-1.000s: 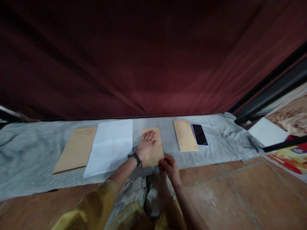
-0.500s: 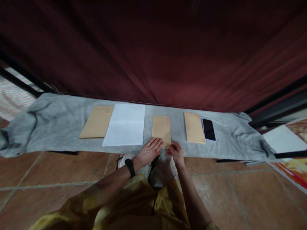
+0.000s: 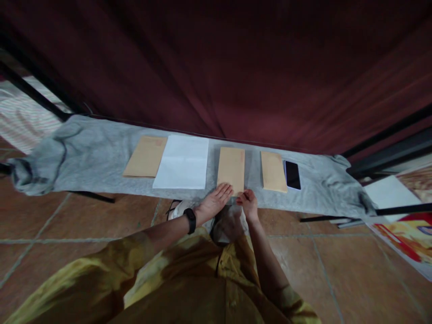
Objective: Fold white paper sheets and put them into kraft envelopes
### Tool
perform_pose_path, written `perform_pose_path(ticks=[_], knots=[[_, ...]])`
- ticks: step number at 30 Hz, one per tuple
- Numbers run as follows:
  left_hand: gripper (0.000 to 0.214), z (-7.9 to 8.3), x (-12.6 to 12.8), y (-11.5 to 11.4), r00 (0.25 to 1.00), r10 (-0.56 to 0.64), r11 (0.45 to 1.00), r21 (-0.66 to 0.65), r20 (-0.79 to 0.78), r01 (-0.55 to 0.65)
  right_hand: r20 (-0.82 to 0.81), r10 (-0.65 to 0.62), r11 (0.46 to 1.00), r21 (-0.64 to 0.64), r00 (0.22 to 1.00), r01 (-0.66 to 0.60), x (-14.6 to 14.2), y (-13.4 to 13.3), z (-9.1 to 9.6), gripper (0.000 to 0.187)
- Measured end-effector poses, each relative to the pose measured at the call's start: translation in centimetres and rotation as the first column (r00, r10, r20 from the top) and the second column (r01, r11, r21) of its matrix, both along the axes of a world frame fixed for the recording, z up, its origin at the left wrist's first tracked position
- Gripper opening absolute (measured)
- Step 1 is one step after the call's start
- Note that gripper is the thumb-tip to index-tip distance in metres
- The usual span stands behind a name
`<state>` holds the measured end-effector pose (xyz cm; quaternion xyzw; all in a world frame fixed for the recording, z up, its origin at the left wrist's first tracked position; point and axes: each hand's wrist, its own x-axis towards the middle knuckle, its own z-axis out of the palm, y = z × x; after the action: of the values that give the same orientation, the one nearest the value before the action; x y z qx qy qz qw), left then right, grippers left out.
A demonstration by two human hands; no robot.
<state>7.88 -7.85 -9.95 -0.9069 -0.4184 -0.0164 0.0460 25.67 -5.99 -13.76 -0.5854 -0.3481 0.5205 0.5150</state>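
Note:
A small brown envelope (image 3: pixel 231 167) lies on a grey cloth (image 3: pixel 94 150) spread over the floor. My left hand (image 3: pixel 216 201), a black band on its wrist, rests flat with fingers stretched out at the envelope's near edge. My right hand (image 3: pixel 248 203) is curled at the envelope's near right corner, fingers pinched on it. A second small brown envelope (image 3: pixel 272 171) lies just right of the first, and a dark phone (image 3: pixel 292 174) lies beside that. A white sheet (image 3: pixel 182 162) and a larger brown envelope (image 3: pixel 146 156) lie to the left.
A dark red curtain (image 3: pixel 216 72) hangs behind the cloth. Terracotta floor tiles (image 3: pixel 337 252) run in front. White and coloured papers (image 3: pixel 401 216) lie at the right edge. Black bars (image 3: pixel 37 96) cross at the left and right. My knees in yellow clothing fill the bottom.
My left hand slid back from the middle of the small envelope to its near edge. The view pulled back and swung left, showing more floor.

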Motion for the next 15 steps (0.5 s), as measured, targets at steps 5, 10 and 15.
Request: perform_pose_path(ticks=[5, 10, 15], knots=[[0.061, 0.7, -0.9, -1.2, 0.961, 0.07, 0.995, -0.089, 0.268, -0.047, -0.027, -0.006, 1.0, 0.002, 1.0, 0.006, -0.2, 0.1, 0.3, 0.047], [0.058, 0.3, -1.7, -0.7, 0.342, 0.617, 0.786, -0.531, 0.709, -0.317, -0.088, -0.003, 1.0, 0.025, 0.996, 0.005, 0.2, 0.0, 1.1, 0.05], [0.049, 0.8, -1.3, 1.1, -0.214, 0.871, 0.48, -0.86, 0.443, 0.172, -0.15, 0.022, 0.999, 0.032, 0.988, -0.017, 0.3, -0.2, 1.9, 0.05]])
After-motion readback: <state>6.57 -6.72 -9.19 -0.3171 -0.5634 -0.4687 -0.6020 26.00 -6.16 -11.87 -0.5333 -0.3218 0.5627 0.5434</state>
